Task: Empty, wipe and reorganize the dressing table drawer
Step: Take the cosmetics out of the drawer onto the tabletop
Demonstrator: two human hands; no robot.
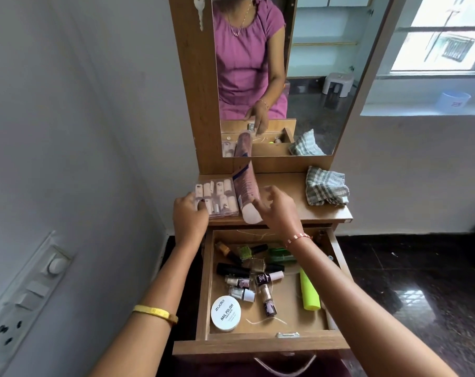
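Holding a nail box (216,197), left hand (188,213); drawer (261,341) open.

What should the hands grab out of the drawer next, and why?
Probably the right hand, open above the tube, should reach back for a nail polish bottle. The drawer is full of them, and it must be emptied before the cloth wipes it.

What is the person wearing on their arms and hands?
Both forearms are bare, with no sleeves showing. The left wrist wears a yellow bangle. The right wrist wears a thin bracelet with pinkish and pale segments. The left hand and right hand wear no gloves.
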